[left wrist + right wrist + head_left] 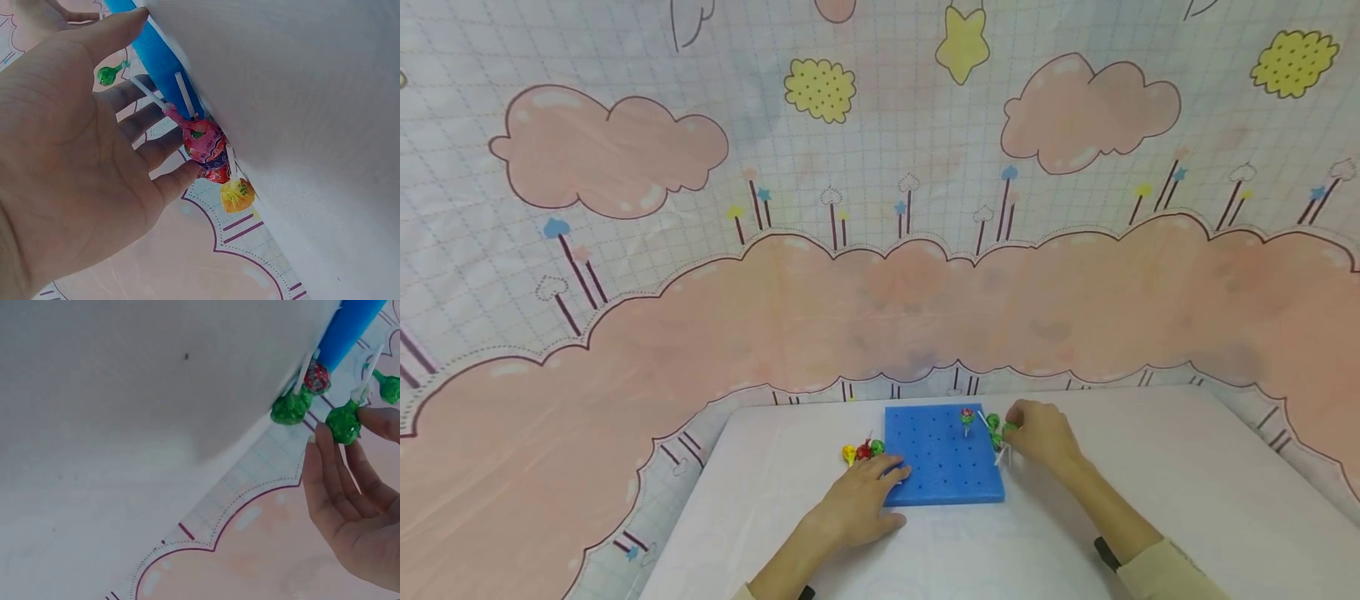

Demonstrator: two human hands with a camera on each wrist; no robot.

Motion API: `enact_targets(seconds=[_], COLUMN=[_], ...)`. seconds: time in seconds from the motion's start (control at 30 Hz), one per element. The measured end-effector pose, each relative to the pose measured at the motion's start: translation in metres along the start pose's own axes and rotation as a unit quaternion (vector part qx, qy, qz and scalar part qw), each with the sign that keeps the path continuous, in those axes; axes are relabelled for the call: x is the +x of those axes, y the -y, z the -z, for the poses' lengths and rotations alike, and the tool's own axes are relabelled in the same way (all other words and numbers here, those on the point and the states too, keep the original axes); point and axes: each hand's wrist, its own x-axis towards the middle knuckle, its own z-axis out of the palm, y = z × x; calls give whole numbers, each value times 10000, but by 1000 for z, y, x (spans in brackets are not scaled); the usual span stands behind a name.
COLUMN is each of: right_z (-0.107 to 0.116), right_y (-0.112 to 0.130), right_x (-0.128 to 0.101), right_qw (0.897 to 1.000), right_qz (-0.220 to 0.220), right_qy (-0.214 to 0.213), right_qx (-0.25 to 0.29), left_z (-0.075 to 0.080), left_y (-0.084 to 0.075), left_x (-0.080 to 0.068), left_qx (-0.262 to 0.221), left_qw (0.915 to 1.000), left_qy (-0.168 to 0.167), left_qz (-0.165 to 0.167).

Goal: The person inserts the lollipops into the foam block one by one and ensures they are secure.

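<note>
My right hand (1048, 433) pinches a green-wrapped lollipop (343, 425) between thumb and fingertips, its white stick pointing away from the palm. That hand is just off the right edge of a blue board (936, 467) dotted with small holes. Near the board's far right corner, one lollipop (967, 416) stands upright by its stick. My left hand (857, 500) lies at the board's left edge with fingers extended, fingertips over the edge. Close to those fingers in the left wrist view are a pink-wrapped lollipop (203, 140) and a yellow one (237, 195).
More green lollipops (993, 421) lie along the board's right edge, with a red-patterned one (317, 377) among them in the right wrist view. Left of the board are a red lollipop (864, 451) and a green one (877, 448). A white table (775, 475) meets a cloud-patterned backdrop (865, 325).
</note>
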Motion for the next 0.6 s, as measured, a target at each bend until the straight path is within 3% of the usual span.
enact_targets(seconds=[0.6], right_z=[-1], right_y=[8], right_x=[2], right_qw=[9980], right_qz=[350], right_qy=[-388], right_qx=[348], left_z=[2], left_y=[4], left_x=[-1], left_qx=[-21], left_qw=[9997], left_qy=[-163], left_qz=[-182])
